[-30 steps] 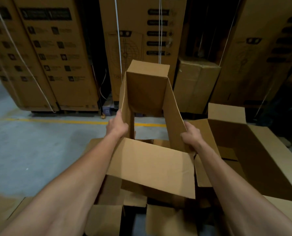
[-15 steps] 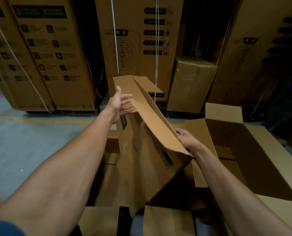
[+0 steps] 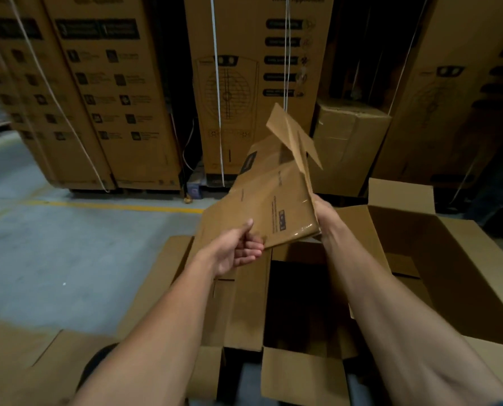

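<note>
You hold the flattened carton (image 3: 269,200) in the air in front of you, one hand on each side of its near end. Your left hand (image 3: 235,253) pinches the near left corner, with the thumb on the printed top face and the fingers curled under it. Your right hand (image 3: 323,213) clamps the right edge a little farther out and higher. Most of its fingers are hidden behind the board.

The relation that matters is the long axis. It runs away from you, up and slightly to the right, and ends at the loose flaps (image 3: 291,133) at the far top. All the length and weight therefore hang beyond your hands, and nothing supports the far end.

The carton is above an open box (image 3: 244,303) on the floor (image 3: 68,259), clear of its walls. A larger open box (image 3: 449,259) lies just to the right.

To open the carton out, I judge that your hands must push toward each other across the short axis. Your left hand is nearer to you and lower, so it is the likely pivot. Watch the flaps, which may swing.
</note>
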Demonstrator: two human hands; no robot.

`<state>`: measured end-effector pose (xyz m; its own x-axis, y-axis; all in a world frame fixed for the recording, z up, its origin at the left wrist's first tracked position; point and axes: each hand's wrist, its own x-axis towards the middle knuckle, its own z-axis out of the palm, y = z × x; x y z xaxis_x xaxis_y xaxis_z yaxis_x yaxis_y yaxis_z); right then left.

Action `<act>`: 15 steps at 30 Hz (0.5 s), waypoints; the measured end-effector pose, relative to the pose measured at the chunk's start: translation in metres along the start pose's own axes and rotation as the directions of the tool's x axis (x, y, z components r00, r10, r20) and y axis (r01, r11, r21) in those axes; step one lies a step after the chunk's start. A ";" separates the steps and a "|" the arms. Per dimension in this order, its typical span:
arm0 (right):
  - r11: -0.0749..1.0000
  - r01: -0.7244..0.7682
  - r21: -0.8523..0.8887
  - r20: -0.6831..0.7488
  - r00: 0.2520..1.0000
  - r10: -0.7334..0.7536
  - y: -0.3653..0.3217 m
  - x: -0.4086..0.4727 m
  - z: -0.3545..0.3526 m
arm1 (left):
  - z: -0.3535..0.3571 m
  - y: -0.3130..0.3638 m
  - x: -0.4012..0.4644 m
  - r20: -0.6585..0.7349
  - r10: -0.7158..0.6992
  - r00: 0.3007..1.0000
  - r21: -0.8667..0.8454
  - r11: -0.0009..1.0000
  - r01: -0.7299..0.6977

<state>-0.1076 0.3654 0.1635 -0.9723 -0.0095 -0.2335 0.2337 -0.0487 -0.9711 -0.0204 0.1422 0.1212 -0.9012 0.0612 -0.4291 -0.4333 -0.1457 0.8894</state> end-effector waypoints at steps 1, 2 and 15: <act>1.000 0.003 0.029 -0.005 1.000 -0.003 -0.003 -0.004 0.001 | -0.006 -0.005 -0.005 0.009 -0.040 0.999 -0.015 0.999 0.040; 0.998 -0.003 0.056 -0.005 1.000 0.003 -0.005 -0.007 0.001 | -0.012 -0.010 -0.010 0.038 -0.095 0.995 -0.017 0.995 0.096; 0.961 -0.107 0.255 0.072 0.993 0.092 0.036 -0.017 -0.004 | -0.008 -0.046 0.013 -0.369 -0.028 0.929 -0.788 0.540 -0.297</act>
<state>-0.0829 0.3681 0.1322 -0.9443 -0.0860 -0.3175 0.3284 -0.3008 -0.8954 -0.0123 0.1423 0.0731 -0.8223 -0.3034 -0.4814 0.0399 -0.8747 0.4830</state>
